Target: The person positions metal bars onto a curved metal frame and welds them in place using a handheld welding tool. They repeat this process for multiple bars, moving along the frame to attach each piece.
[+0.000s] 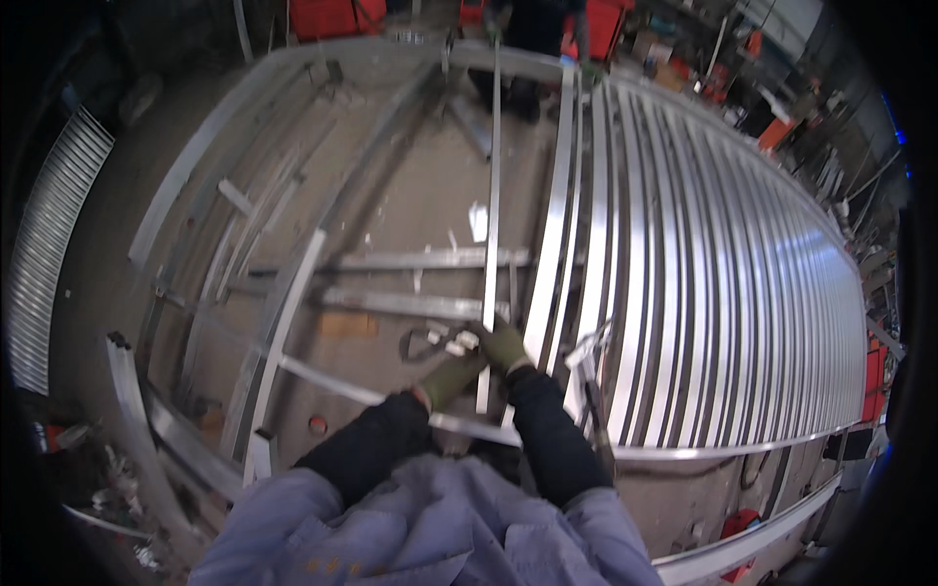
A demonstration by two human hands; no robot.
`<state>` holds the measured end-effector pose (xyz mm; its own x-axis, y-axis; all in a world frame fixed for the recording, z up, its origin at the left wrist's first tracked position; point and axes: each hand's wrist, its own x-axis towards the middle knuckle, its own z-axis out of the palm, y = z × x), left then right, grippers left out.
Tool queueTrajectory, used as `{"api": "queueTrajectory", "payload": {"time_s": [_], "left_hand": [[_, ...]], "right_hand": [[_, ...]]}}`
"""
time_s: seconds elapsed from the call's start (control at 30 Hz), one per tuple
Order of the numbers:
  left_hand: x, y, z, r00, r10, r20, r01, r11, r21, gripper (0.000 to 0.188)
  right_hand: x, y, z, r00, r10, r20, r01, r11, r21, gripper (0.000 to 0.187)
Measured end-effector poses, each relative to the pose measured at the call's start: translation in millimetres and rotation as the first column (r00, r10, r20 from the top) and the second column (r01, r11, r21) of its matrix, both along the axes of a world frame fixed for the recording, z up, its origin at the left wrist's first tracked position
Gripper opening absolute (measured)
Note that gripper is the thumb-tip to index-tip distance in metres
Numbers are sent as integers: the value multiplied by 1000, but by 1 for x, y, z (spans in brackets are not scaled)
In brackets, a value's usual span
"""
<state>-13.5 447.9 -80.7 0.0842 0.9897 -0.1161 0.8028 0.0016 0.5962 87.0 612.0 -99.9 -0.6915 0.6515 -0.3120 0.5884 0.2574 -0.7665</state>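
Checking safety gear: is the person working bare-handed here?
No, both the left hand and right hand wear olive-green gloves.

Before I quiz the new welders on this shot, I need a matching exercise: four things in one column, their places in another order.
Things:
1. Row of shiny slats
2. Corrugated metal sheet
3. Long metal bar
4. Red bins

Places:
A. Far left edge of the view
B. Top of the view, beyond the frame
C. Right half of the frame
D. Middle, running away from the left hand and right hand

Pairs: 1-C, 2-A, 3-D, 4-B
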Motion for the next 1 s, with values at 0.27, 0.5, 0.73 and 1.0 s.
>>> {"api": "queueTrajectory", "payload": {"time_s": [0.27, 0.5, 0.73, 1.0], "left_hand": [[12, 25, -26, 250, 737, 629, -357, 673, -647, 44], [15, 29, -117, 263, 833, 487, -188, 540, -821, 63], [34, 20, -189, 264, 832, 487, -92, 524, -846, 63], [44, 12, -196, 183, 854, 487, 23, 491, -871, 67]], "right_hand": [[79, 21, -4, 933, -354, -56, 305, 867, -393, 49], [172, -38, -88, 894, -421, 150, 435, 898, -71, 54], [184, -77, -129, 916, -384, 120, 348, 906, 241, 49], [182, -79, -141, 914, -380, 141, 324, 894, 310, 44]]}}
